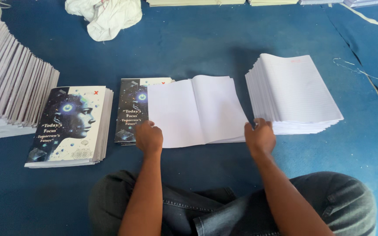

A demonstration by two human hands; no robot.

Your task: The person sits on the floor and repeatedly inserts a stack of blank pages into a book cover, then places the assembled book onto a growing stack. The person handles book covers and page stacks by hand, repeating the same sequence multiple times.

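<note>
Pressing down with curled fingers, the left hand (148, 137) rests on the near left corner of an open block of white pages (197, 109), holding nothing closed in its grip; the right hand (260, 136) sits at the near right corner, fingers bent between that block and the stack of ruled sheets (294, 94) just beside it, though whether they pinch a page edge I cannot tell. The open block lies on the blue floor covering (197, 48) in front of the crossed legs, its left half overlapping a printed cover (133, 109). Further left stands a pile of covered notebooks (71, 124), then a fanned row of bound books (9, 87); a crumpled white cloth (106, 15) lies well beyond. My judgement: the loose pages could slide askew over the cover beneath, since only two corners are pinned, and the right fingers could drag sheets off the neighbouring stack.
</note>
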